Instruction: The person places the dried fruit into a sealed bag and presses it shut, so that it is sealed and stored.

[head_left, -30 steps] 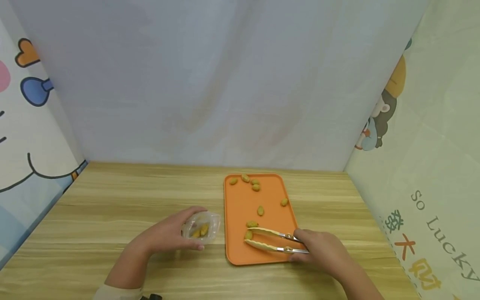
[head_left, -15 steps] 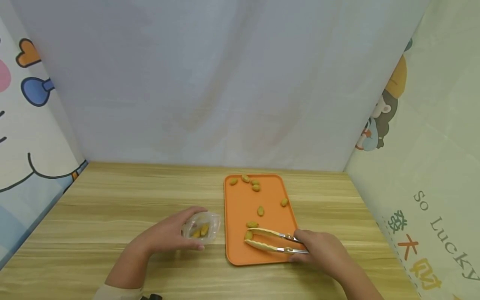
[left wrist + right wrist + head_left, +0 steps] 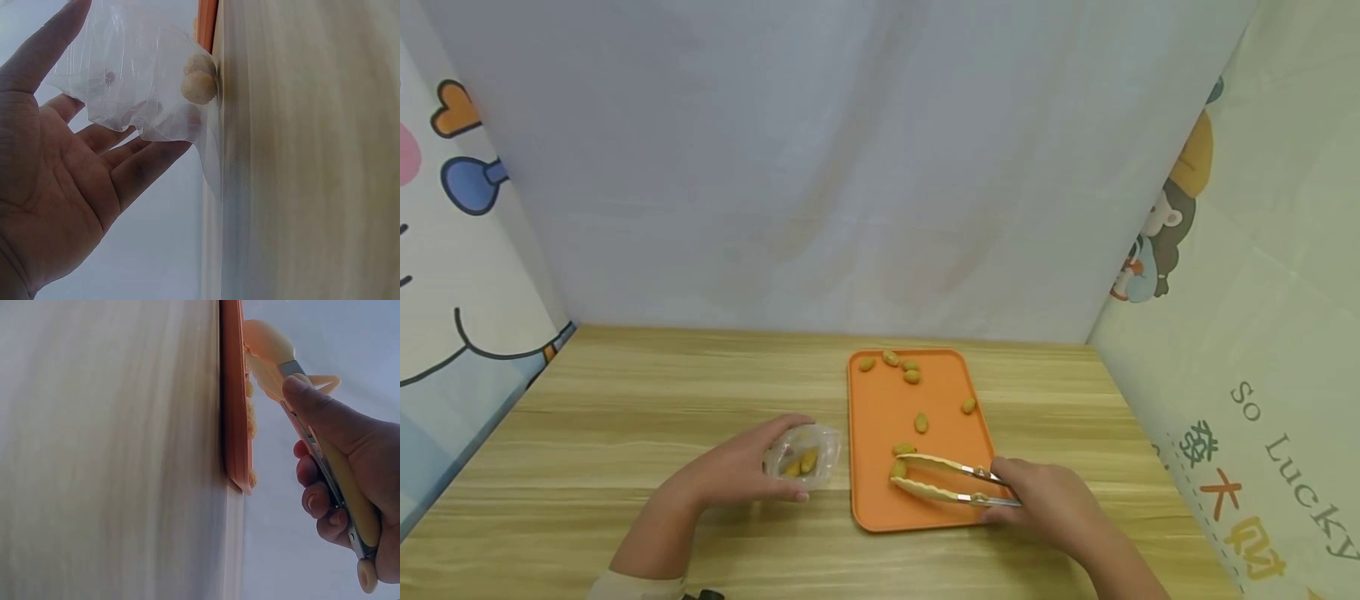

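Tongs (image 3: 928,492) gripped in my right hand (image 3: 1051,507), left hand (image 3: 747,467) holding the tub (image 3: 830,454): squeeze off-centre, the rounded piece (image 3: 898,469) between the tips (image 3: 906,484) could skid away!

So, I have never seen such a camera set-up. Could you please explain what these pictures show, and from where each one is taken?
No machine is working here, only a person's two bare hands. The head picture comes from a camera worn on the head, looking forward and down. The other two come from cameras on the wrists, so the table looks tipped on its side. On this wood-patterned table lies an orange tray with small oval yellow-brown pieces scattered on it. The left hand holds a clear plastic container with at least two similar pieces inside. The right hand grips tongs; their pale yellow tips stand apart around one piece, and I cannot tell whether they touch it.
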`<state>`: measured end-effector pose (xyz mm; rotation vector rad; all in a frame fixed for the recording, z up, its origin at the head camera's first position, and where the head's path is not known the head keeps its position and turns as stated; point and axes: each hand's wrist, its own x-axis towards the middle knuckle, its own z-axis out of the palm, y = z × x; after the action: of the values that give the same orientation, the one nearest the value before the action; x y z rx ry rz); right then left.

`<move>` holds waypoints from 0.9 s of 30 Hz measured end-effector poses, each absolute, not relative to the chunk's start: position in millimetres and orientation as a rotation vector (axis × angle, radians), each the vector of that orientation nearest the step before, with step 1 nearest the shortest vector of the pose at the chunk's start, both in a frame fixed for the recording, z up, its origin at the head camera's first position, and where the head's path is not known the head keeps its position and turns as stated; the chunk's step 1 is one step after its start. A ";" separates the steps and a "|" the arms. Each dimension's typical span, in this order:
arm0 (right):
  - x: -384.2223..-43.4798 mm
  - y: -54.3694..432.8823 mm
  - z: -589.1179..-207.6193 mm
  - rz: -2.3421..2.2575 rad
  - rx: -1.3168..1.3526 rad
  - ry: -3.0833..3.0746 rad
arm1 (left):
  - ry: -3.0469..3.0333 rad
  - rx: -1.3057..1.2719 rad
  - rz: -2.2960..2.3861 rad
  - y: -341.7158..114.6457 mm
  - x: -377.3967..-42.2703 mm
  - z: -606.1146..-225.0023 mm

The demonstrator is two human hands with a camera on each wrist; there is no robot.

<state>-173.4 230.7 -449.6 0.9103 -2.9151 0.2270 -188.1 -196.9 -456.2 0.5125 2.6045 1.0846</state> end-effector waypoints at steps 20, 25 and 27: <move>-173.1 231.9 -434.7 0.309 0.944 -2.886 | 2.606 0.498 1.087 -197.6 -187.1 -455.5; -174.1 231.5 -430.3 0.328 0.955 -2.853 | 2.608 0.501 1.078 -197.7 -187.2 -455.1; -174.8 231.5 -429.0 0.339 0.961 -2.840 | 2.612 0.506 1.074 -197.7 -187.5 -455.4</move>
<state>-174.8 231.5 -429.0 0.9613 -2.8401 0.3394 -187.5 -197.7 -455.4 0.5056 2.6125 1.0736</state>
